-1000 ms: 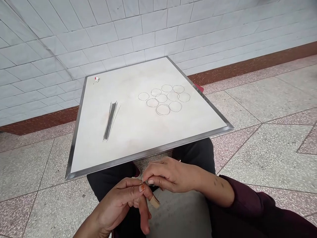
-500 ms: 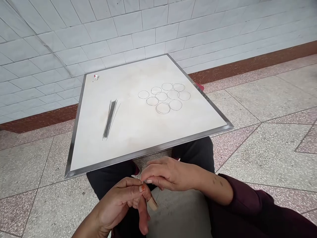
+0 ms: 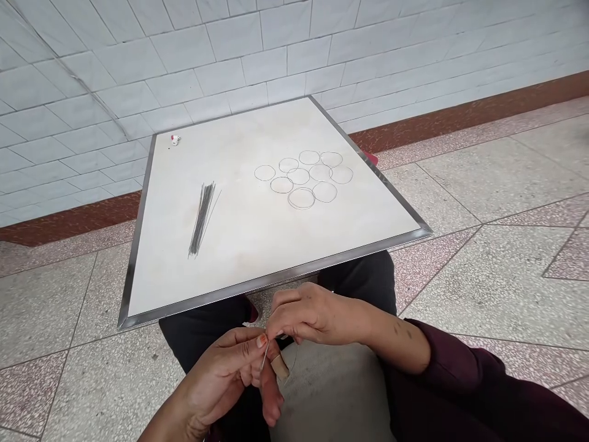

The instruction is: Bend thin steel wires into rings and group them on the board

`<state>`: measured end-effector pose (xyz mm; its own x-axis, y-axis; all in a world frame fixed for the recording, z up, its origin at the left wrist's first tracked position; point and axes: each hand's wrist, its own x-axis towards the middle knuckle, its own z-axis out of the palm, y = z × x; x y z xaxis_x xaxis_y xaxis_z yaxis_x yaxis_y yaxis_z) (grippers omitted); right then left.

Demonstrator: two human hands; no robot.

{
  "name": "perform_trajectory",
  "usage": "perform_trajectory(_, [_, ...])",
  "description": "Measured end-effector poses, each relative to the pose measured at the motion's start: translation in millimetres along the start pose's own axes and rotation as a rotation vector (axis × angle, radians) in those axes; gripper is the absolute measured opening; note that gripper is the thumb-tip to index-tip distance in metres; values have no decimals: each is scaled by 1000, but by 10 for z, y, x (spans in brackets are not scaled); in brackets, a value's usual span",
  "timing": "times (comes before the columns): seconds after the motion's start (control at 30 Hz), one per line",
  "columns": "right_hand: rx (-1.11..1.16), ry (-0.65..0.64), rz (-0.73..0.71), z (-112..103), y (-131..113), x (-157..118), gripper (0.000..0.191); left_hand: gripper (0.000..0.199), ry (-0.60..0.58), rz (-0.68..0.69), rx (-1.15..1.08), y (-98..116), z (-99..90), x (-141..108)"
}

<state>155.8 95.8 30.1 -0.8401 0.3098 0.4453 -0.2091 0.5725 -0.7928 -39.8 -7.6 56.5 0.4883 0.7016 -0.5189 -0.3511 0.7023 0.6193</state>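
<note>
A thin wire (image 3: 265, 356) runs between my two hands, low in the view in front of the table edge. My left hand (image 3: 246, 362) pinches it between thumb and forefinger; a tan wrap (image 3: 280, 366) covers part of one finger. My right hand (image 3: 301, 316) has its fingertips closed on the wire, touching the left fingertips. A thin curved stretch of wire shows below the right fingers. On the white table (image 3: 239, 252) lie a bundle of straight dark wires (image 3: 201, 220) at the left and several thin wire rings (image 3: 301, 197) at the right, some overlapping.
A small white and red object (image 3: 175, 140) sits at the table's far left corner. The table has a metal rim and stands near a white tiled wall (image 3: 239, 37). My dark-clad legs are under its near edge, with a grey surface (image 3: 329, 393) between them.
My right fingertips have shifted slightly right and up, and the left thumb has moved slightly up. More of the wire shows below the pinch. The whole view has shifted a little.
</note>
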Motion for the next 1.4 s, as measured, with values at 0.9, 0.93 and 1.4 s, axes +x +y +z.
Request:
perform_trajectory(0.9, [169,22,227,-27,-28,27,11,22,77,32,-95,-85,38,61])
perform_trajectory(0.93, [177,50,242,-14,-20,32,10,21,87,41,-105,-93,47,69])
perform_trajectory(1.4, [682,146,473,56,38,-4,27,11,181,287,-385,-231,176,212])
